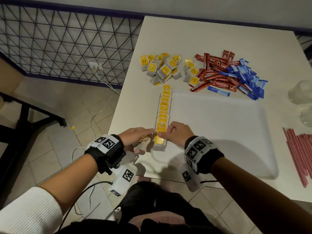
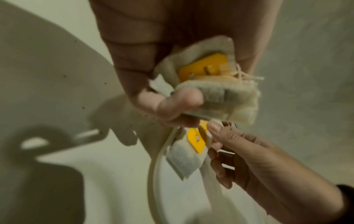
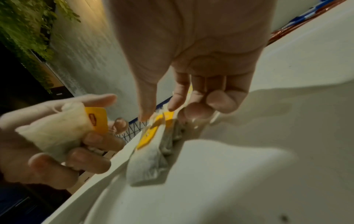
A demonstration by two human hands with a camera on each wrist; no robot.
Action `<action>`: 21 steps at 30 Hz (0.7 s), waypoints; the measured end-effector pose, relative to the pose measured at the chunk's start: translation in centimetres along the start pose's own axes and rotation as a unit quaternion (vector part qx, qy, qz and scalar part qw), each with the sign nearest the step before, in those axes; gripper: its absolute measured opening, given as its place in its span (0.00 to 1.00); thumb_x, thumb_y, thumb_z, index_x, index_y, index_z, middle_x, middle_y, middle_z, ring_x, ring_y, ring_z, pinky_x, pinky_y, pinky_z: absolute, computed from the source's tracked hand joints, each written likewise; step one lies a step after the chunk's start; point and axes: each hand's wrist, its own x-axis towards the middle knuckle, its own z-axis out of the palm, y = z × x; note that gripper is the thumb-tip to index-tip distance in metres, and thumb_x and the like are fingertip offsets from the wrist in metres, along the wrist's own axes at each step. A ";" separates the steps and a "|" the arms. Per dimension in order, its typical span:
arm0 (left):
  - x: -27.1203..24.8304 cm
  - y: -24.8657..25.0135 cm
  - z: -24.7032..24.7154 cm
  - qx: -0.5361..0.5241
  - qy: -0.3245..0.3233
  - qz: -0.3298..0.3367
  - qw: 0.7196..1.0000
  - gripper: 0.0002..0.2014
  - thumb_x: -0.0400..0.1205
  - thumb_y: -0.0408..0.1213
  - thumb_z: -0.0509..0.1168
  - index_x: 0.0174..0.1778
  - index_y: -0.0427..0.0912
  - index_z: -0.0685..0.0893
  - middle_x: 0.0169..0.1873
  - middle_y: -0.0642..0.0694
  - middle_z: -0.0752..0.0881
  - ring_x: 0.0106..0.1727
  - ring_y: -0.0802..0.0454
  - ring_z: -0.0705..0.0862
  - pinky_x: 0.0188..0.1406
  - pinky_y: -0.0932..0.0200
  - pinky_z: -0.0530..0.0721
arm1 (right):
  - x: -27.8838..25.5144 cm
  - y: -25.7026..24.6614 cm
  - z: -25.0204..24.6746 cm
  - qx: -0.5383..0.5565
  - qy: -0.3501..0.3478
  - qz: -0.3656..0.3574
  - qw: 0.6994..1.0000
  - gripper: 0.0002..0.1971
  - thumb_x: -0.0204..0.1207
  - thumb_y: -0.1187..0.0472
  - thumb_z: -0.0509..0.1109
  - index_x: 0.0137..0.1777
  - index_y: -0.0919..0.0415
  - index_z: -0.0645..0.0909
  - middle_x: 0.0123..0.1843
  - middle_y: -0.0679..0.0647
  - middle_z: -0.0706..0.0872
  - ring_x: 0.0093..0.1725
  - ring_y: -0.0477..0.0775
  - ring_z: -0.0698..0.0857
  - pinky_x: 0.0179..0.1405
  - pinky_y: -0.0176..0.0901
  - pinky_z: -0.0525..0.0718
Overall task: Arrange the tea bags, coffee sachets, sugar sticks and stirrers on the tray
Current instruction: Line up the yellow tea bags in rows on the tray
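Observation:
A row of yellow-tagged tea bags (image 1: 163,112) stands along the left edge of the white tray (image 1: 219,132). My right hand (image 1: 162,135) pinches the nearest tea bag (image 1: 159,143) of that row by its top; the right wrist view shows thumb and fingers on this tea bag (image 3: 153,139). Just left of the tray's edge, my left hand (image 1: 143,141) grips a few loose tea bags (image 2: 220,97) in curled fingers. Behind the tray lie piles of tea bags (image 1: 162,68), red coffee sachets (image 1: 217,73) and blue sugar sticks (image 1: 248,78). Red stirrers (image 1: 298,152) lie at the right.
Clear glassware (image 1: 302,93) stands at the table's right edge above the stirrers. The table's left edge runs close beside my left hand, with tiled floor, cables and a black wire fence (image 1: 59,44) beyond. Most of the tray's surface is bare.

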 end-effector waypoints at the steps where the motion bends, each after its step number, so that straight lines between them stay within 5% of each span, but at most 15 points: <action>1: 0.0 0.2 0.0 -0.018 -0.006 -0.005 1.000 0.13 0.80 0.49 0.64 0.42 0.42 0.78 0.26 0.45 0.82 0.30 0.45 0.76 0.15 0.69 0.70 | -0.2 -0.3 -0.2 0.010 0.006 -0.003 1.000 0.18 0.68 0.44 0.75 0.33 0.53 0.71 0.36 0.49 0.80 0.39 0.51 0.79 0.46 0.46 0.79; 5: 0.0 0.6 0.2 -0.080 -0.067 -0.026 0.994 0.19 0.77 0.57 0.59 0.38 0.43 0.80 0.26 0.45 0.81 0.21 0.50 0.76 0.18 0.68 0.74 | -1.5 -1.9 -0.8 0.072 -0.062 -0.024 0.995 0.15 0.70 0.40 0.70 0.40 0.51 0.78 0.34 0.47 0.79 0.35 0.49 0.78 0.41 0.46 0.77; 9: -0.1 1.2 1.0 -0.112 -0.094 -0.020 0.989 0.24 0.81 0.59 0.52 0.46 0.40 0.81 0.34 0.41 0.84 0.32 0.45 0.81 0.22 0.64 0.79 | -2.5 -2.8 -1.2 0.068 -0.139 -0.016 0.988 0.14 0.67 0.39 0.73 0.41 0.48 0.80 0.32 0.48 0.80 0.31 0.50 0.78 0.33 0.45 0.77; 14: -0.1 1.8 1.4 -0.112 -0.128 -0.016 0.985 0.24 0.73 0.60 0.60 0.47 0.39 0.79 0.39 0.37 0.82 0.25 0.48 0.83 0.17 0.65 0.80 | -3.1 -2.5 -1.9 0.100 -0.111 -0.047 0.988 0.07 0.72 0.57 0.75 0.40 0.55 0.78 0.28 0.44 0.81 0.20 0.39 0.77 0.26 0.37 0.77; 16: -0.2 1.8 1.7 -0.090 -0.133 -0.005 0.987 0.22 0.70 0.56 0.63 0.46 0.38 0.80 0.34 0.38 0.81 0.19 0.52 0.80 0.14 0.68 0.77 | -3.2 -2.2 -2.2 0.120 -0.087 -0.046 0.988 0.09 0.73 0.60 0.73 0.36 0.54 0.76 0.27 0.48 0.79 0.17 0.37 0.76 0.25 0.37 0.77; 18: -0.3 1.6 1.8 -0.081 -0.100 0.019 0.991 0.15 0.75 0.50 0.63 0.41 0.40 0.79 0.24 0.44 0.81 0.18 0.55 0.78 0.13 0.69 0.74 | -3.1 -2.0 -2.5 0.121 -0.060 -0.041 0.990 0.09 0.74 0.60 0.73 0.36 0.55 0.76 0.28 0.51 0.78 0.16 0.37 0.76 0.23 0.35 0.76; 21: -0.5 1.1 1.5 -0.091 -0.031 0.072 0.993 0.09 0.81 0.41 0.63 0.38 0.42 0.78 0.24 0.48 0.77 0.22 0.55 0.77 0.13 0.70 0.67 | -3.0 -1.8 -3.0 0.109 -0.021 -0.043 0.993 0.08 0.74 0.60 0.71 0.37 0.57 0.75 0.28 0.53 0.77 0.15 0.37 0.74 0.22 0.33 0.74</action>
